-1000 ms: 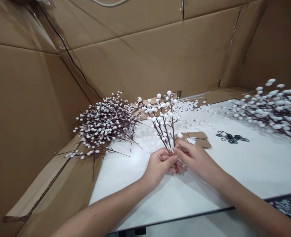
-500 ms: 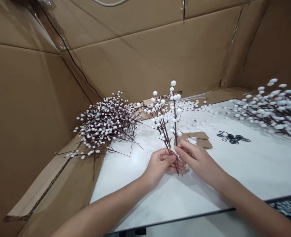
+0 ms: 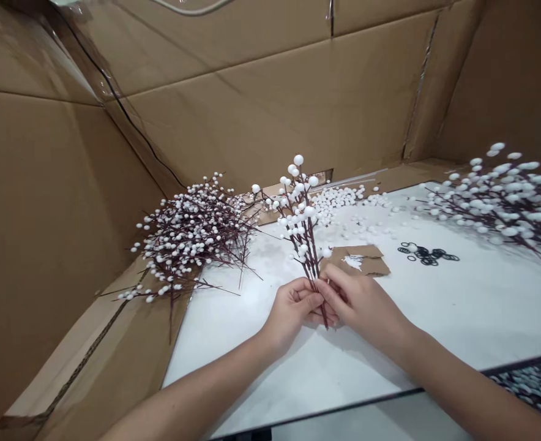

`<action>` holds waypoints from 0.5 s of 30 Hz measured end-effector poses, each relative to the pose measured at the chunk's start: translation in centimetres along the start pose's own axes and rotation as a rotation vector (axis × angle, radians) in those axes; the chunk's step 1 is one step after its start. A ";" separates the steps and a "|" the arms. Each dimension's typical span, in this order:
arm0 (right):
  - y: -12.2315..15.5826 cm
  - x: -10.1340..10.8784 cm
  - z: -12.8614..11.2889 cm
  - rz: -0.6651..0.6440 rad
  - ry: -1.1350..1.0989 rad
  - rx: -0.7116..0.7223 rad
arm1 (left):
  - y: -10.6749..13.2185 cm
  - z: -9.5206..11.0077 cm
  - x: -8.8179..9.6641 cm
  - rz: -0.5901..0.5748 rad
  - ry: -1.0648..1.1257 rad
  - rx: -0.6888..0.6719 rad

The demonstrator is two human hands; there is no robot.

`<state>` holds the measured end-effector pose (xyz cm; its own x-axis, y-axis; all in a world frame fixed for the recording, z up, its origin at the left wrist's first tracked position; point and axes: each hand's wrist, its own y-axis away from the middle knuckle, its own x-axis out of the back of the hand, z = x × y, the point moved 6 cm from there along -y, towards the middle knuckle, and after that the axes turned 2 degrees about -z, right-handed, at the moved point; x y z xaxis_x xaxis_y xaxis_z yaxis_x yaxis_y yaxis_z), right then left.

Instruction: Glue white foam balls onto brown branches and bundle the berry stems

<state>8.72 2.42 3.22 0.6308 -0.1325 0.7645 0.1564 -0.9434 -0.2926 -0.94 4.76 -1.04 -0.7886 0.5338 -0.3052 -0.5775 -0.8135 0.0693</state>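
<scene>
A small bunch of dark red twigs with white berries (image 3: pixel 298 211) stands upright above the white table (image 3: pixel 458 306). My left hand (image 3: pixel 293 309) pinches the stems low down. My right hand (image 3: pixel 360 300) grips the same stems from the right, fingers closed against the left hand's fingertips. The stem ends poke out below both hands, touching the table.
A heap of berry twigs (image 3: pixel 190 236) lies at the left, partly on a cardboard flap. Another heap (image 3: pixel 504 199) lies at the far right. Loose white balls (image 3: pixel 348 202), black rings (image 3: pixel 426 254) and a cardboard scrap with glue (image 3: pixel 357 260) lie behind the hands. Cardboard walls surround the table.
The twigs, spread apart a second ago, are now gathered into one tight upright bunch. Both hands stayed at the stems and shifted slightly left.
</scene>
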 end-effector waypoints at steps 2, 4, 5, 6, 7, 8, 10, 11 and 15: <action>0.0 -0.1 -0.1 0.011 0.084 0.021 | 0.0 0.0 0.0 0.005 0.007 -0.004; 0.1 -0.2 -0.2 0.018 0.152 0.032 | 0.1 0.1 0.0 0.012 0.010 -0.007; 0.1 -0.2 -0.1 0.023 0.180 0.035 | 0.1 0.1 0.0 0.015 0.009 -0.008; 0.1 -0.1 -0.1 0.029 0.204 0.037 | 0.1 0.1 0.0 0.019 0.005 -0.009; 0.1 -0.1 -0.1 0.034 0.224 0.039 | 0.1 0.1 0.0 0.021 -0.001 -0.009; 0.1 -0.1 0.0 0.037 0.238 0.040 | 0.0 0.0 0.1 0.022 -0.008 -0.007; 0.1 -0.1 0.0 0.033 0.250 0.037 | 0.0 -0.1 0.1 0.028 -0.026 0.003; 0.1 -0.1 0.1 0.026 0.248 0.030 | 0.0 -0.1 0.1 0.032 -0.037 0.009; 0.0 -0.2 0.4 -0.014 0.240 -0.028 | 0.0 -0.2 0.1 0.037 -0.097 0.040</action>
<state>8.85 2.60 2.85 0.4296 -0.1844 0.8840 0.1404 -0.9534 -0.2671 -0.94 4.77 -1.26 -0.8249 0.5253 -0.2086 -0.5544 -0.8240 0.1172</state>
